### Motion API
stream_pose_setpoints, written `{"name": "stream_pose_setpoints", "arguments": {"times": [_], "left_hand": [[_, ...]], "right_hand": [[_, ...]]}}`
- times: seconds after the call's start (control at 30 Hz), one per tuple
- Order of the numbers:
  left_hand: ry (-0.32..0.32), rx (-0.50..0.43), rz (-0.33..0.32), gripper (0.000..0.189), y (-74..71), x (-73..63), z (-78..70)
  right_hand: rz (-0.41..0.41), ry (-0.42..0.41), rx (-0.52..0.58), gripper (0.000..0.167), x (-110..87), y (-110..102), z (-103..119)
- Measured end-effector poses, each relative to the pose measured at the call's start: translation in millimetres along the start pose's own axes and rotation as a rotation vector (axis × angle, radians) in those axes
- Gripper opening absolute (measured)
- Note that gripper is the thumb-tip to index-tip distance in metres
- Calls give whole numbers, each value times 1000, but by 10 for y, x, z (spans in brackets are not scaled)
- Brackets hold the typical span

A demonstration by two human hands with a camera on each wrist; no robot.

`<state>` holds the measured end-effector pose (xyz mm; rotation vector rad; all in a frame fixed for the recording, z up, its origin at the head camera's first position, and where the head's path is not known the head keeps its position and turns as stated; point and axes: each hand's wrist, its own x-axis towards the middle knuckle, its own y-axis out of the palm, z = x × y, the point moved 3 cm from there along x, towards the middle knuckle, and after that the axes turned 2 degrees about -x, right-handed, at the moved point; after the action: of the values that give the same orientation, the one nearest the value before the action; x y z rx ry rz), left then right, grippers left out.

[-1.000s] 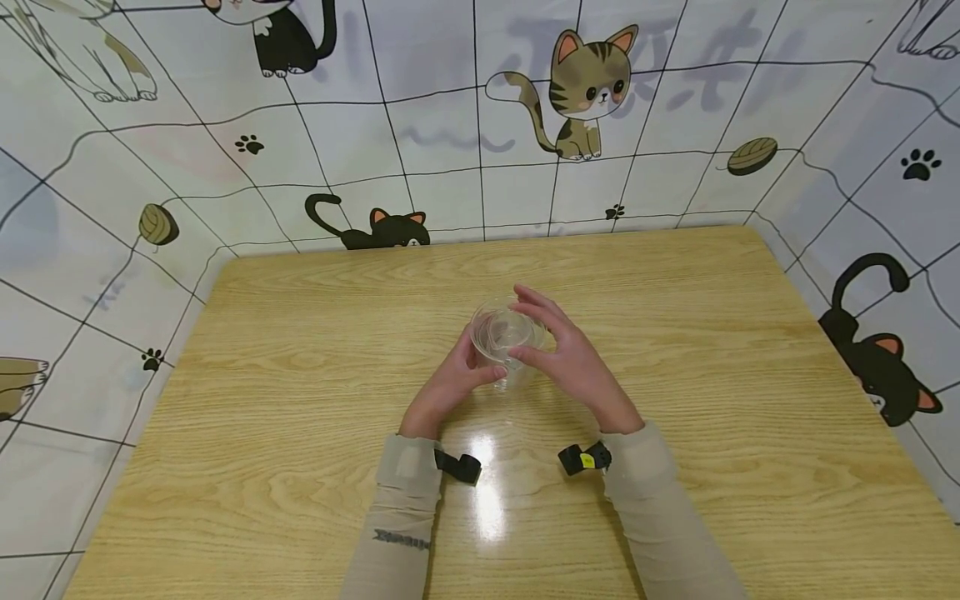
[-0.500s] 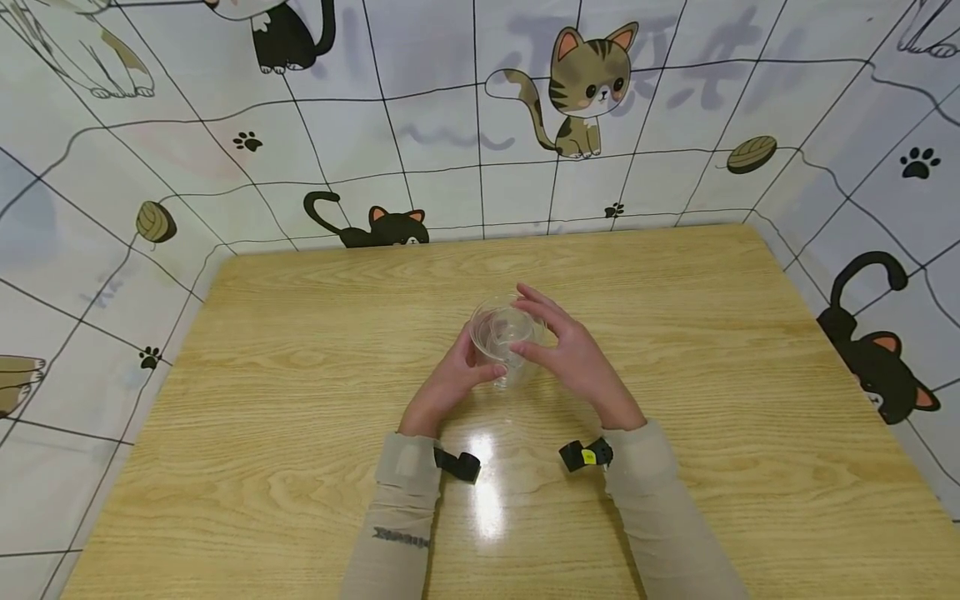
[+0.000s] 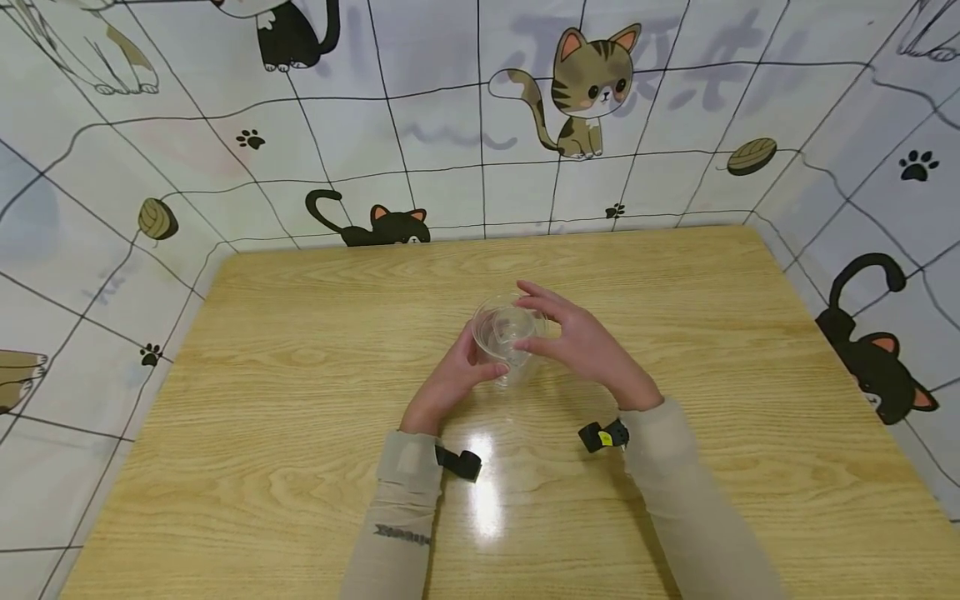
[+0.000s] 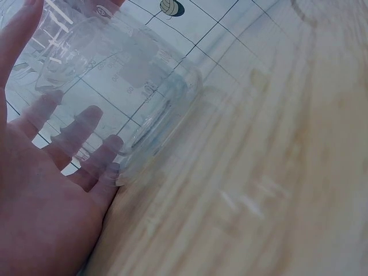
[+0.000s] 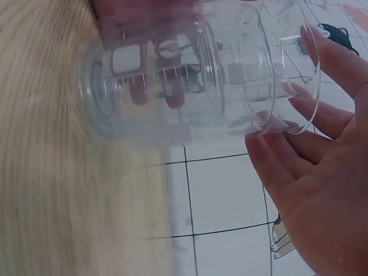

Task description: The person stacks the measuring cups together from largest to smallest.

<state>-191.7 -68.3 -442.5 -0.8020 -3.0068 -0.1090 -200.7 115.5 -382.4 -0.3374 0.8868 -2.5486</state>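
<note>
A clear glass beaker (image 5: 149,123) with printed marks stands on the table. A second clear vessel (image 5: 282,75) with a round rim sits at its mouth, its lower part overlapping the beaker. My left hand (image 3: 456,379) wraps round the beaker's left side, thumb toward me and fingers behind the glass. The fingers (image 4: 86,123) show through the wall in the left wrist view. At the top right, my right hand (image 3: 581,340) holds the upper vessel near its rim, thumb on the near side and fingers on the far side.
The wooden table (image 3: 300,358) reaches back to a white sheet (image 3: 435,150) printed with cats and grid lines. The sheet also runs along both sides. A black band with a small device (image 3: 461,464) is on the left wrist, another (image 3: 600,436) on the right.
My right wrist and forearm have swung outward to the right and a little away from me, while the fingers remain at the rim. The left hand stays almost in place.
</note>
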Motion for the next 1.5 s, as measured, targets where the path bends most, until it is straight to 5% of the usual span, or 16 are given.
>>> {"name": "stream_pose_setpoints", "arguments": {"times": [1.03,1.5], "left_hand": [[17,-51,8,80,-6,3,-2],[-26,-25,-17,93,-24,-10,6]], "right_hand": [[296,-126,-432,58,240,-225,244],[400,-203,-574,52,372,-235,295]]}}
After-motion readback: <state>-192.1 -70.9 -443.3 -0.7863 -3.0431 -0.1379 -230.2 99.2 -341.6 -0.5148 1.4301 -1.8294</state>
